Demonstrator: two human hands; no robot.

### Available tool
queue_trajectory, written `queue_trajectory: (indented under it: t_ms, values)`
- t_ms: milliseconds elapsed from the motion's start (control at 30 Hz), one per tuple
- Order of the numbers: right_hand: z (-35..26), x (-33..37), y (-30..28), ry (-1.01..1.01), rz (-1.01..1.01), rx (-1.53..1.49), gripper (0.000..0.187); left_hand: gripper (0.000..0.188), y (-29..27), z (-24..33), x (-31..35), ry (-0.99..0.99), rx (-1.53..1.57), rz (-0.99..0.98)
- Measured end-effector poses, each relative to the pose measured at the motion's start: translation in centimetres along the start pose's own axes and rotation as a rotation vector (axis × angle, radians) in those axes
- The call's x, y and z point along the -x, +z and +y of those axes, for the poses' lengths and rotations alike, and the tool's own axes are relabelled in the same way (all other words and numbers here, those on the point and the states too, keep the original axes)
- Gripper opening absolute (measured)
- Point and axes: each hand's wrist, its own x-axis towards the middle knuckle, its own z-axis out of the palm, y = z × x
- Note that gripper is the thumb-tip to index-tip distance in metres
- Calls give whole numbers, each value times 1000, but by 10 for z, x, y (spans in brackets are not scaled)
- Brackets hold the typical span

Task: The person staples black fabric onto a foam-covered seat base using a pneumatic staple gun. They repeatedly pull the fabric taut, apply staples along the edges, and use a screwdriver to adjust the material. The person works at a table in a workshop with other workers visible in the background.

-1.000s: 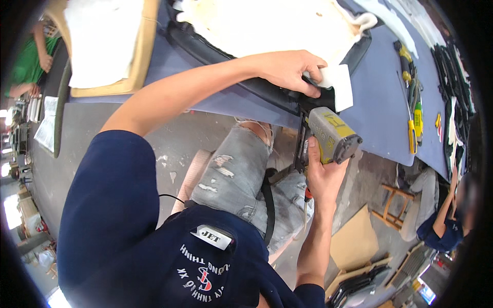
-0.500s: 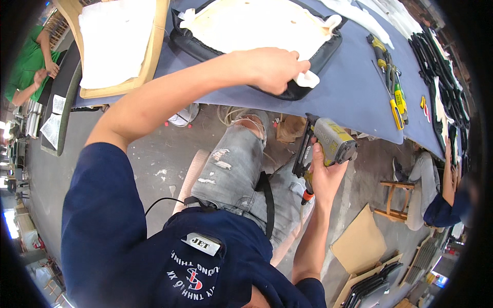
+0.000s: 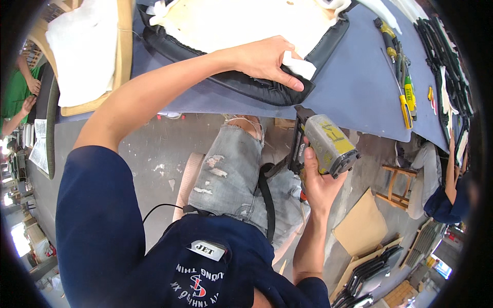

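A seat panel lies on the table edge before me, with a cream board (image 3: 231, 25) in the middle and a black cover (image 3: 241, 90) around its rim. My left hand (image 3: 267, 61) grips the cover near the panel's near right corner, thumb laid along the black material. Beside those fingers a flap of white padding (image 3: 299, 66) sticks out. In my right hand (image 3: 321, 185) is a grey and yellow staple gun (image 3: 328, 143), its nose pointing up toward that corner, just off the table edge and apart from the cover. The fingers behind its handle are partly hidden.
On the blue-grey tabletop (image 3: 354, 97) to the right lie a yellow-handled screwdriver (image 3: 405, 110) and other hand tools. A wooden frame with white padding (image 3: 84, 51) is at left. Black covers (image 3: 444, 66) are piled at far right. Two people work nearby, beside a wooden stool (image 3: 398, 187) and at left.
My left hand has shifted from pinching the white padding to holding the black cover at the corner, thumb now extended. The staple gun has tilted and its nose is slightly higher.
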Motion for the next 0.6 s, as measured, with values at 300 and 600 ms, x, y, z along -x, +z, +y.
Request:
queue_trajectory:
  t_ms: [300, 600]
  values:
    - [8, -13, 13, -419, -69, 487, 56, 46, 8, -5, 5, 114, 56, 84]
    - [9, -37, 16, -544, -94, 577, 55, 38, 7, 0, 3, 32, 175, 8]
